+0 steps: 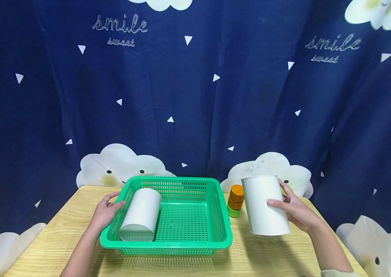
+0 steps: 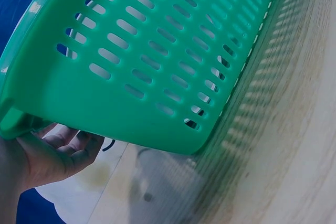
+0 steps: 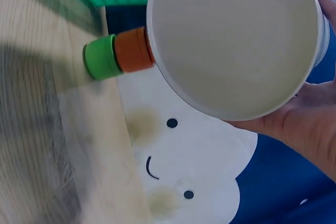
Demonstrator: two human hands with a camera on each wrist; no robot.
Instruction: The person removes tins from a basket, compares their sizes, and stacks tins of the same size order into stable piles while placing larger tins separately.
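My left hand grips the left rim of a green plastic basket, with the thumb over the edge. In the left wrist view its fingers curl under the rim, outside the slotted wall. Lying on its side within the basket, at the left, is a white cylinder. My right hand holds another white cylindrical container slightly tilted above the table, right of the basket. Its round, flat end faces the right wrist camera; part of that hand is out of frame there.
An orange and green stack of small round pieces stands between the basket and the held container. The wooden table ends at a dark blue curtain with clouds and white triangles.
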